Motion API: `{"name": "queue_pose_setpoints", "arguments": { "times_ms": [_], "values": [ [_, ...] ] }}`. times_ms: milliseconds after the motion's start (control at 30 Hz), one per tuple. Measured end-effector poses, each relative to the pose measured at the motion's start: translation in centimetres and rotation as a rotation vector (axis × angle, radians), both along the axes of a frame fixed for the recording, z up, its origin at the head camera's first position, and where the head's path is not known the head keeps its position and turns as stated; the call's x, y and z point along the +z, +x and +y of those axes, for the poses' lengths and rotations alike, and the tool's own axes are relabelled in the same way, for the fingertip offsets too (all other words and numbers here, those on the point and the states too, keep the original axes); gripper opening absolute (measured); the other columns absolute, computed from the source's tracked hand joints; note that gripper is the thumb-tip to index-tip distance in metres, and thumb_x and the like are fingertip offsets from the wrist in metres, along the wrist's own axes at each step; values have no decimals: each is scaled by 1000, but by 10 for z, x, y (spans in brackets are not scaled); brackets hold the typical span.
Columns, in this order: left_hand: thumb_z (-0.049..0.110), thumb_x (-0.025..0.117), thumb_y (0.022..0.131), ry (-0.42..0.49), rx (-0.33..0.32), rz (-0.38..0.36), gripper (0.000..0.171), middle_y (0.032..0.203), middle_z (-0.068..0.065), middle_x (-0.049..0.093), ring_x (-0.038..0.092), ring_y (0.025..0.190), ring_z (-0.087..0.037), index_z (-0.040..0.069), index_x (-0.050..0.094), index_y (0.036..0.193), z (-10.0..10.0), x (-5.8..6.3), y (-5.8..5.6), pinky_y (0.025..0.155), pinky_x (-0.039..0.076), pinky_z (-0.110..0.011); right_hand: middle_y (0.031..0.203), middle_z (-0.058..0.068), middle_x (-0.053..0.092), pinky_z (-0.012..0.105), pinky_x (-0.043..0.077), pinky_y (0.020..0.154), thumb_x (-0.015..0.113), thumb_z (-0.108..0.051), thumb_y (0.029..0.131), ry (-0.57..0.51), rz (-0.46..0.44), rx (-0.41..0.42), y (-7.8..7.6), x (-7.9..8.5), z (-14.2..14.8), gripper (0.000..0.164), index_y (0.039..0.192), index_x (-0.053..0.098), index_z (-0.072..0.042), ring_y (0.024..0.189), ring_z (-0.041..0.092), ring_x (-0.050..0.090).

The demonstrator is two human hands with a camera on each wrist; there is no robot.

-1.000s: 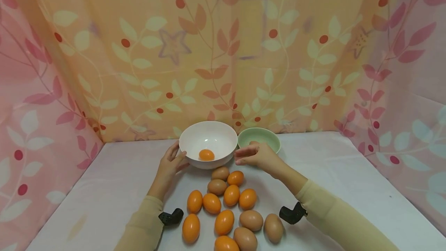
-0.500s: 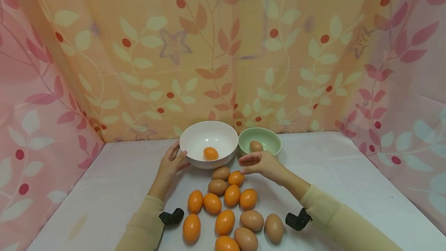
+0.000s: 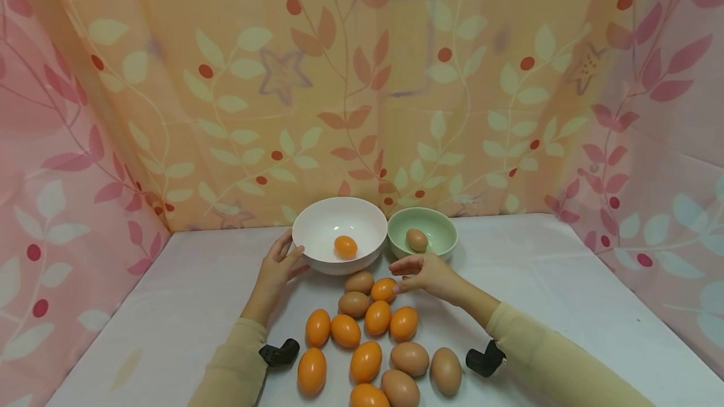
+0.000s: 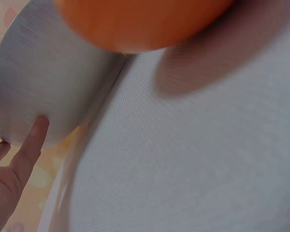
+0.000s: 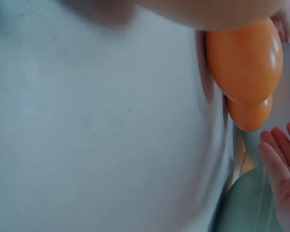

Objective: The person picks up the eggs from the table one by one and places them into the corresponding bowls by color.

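Note:
A white bowl (image 3: 317, 261) stands at the back, with one orange egg (image 3: 345, 247) inside. My left hand (image 3: 275, 271) rests against its left outer side; the left wrist view shows a straight finger (image 4: 36, 137) on the wall. To the right, a green bowl (image 3: 438, 228) contains a brown egg (image 3: 416, 240). In front of the green bowl my right hand (image 3: 432, 278) holds nothing, its fingers extended and thumb apart. The thumb tip is beside an orange egg (image 3: 383, 291); whether they touch I cannot tell.
Several more orange eggs (image 3: 366, 362) and brown eggs (image 3: 410, 358) lie loose on the white-covered table (image 3: 543, 269), in front of the bowls and between the forearms. A patterned cloth (image 3: 226, 112) hangs behind and on both sides.
My right hand has drawn back from the green bowl toward the near orange egg, uncovering the brown egg in the bowl. The orange egg in the white bowl has rolled right. My left hand stays put.

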State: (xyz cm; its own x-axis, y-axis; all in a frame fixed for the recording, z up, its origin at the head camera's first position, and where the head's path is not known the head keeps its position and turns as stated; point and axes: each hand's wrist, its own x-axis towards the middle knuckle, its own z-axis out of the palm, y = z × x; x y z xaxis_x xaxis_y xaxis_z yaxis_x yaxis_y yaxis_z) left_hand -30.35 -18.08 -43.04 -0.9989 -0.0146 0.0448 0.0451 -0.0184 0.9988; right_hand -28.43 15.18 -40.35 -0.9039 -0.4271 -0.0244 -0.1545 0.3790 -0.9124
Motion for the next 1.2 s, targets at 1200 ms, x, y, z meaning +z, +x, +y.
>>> {"name": "queue_pose_setpoints", "arguments": {
  "times_ms": [1200],
  "values": [
    [20,56,102,16,-5,0,65,167,-7,20,34,148,-31,12,25,158,0,0,0,97,57,-45,107,7,77,42,55,102,87,-16,75,157,53,13,-10,-17,-16,44,115,74,-4,104,18,69]
  ]
}}
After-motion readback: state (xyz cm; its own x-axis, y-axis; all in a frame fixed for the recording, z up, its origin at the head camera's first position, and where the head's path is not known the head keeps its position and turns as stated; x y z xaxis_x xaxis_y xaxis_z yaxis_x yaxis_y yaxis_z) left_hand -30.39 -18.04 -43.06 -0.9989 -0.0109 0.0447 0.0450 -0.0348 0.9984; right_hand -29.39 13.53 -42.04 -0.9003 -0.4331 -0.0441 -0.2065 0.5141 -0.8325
